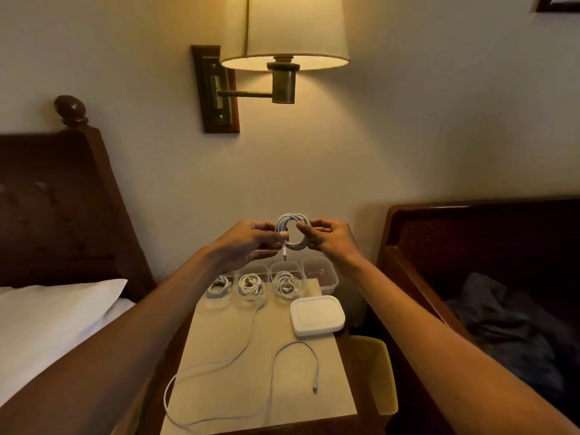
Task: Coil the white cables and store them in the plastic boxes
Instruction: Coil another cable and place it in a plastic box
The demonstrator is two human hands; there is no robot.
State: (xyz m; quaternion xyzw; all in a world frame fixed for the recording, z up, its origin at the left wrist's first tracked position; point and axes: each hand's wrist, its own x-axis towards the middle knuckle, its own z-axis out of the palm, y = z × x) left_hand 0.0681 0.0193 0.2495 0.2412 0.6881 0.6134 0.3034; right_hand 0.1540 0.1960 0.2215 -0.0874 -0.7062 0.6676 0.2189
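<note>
Left hand [248, 243] and right hand [334, 240] each pinch the coiled white cable [290, 218], upright above the nightstand's [219, 334] far edge; the empty plastic box [318, 273] lies below, nearer the right hand

One wide-angle view, worn on the person's head, faces forward and somewhat down toward a wall [408, 136]. Both forearms enter large and close from 7 and 5 o'clock. The left hand [248, 243] and right hand [332, 240] meet just below centre, holding a coiled white cable [290, 217]. The surface [314, 409] lies near, at 6 o'clock. A wall lamp [292, 29] sits at 12, a bed [47, 324] at 9, and a dark wooden frame [470, 221] at 3.
</note>
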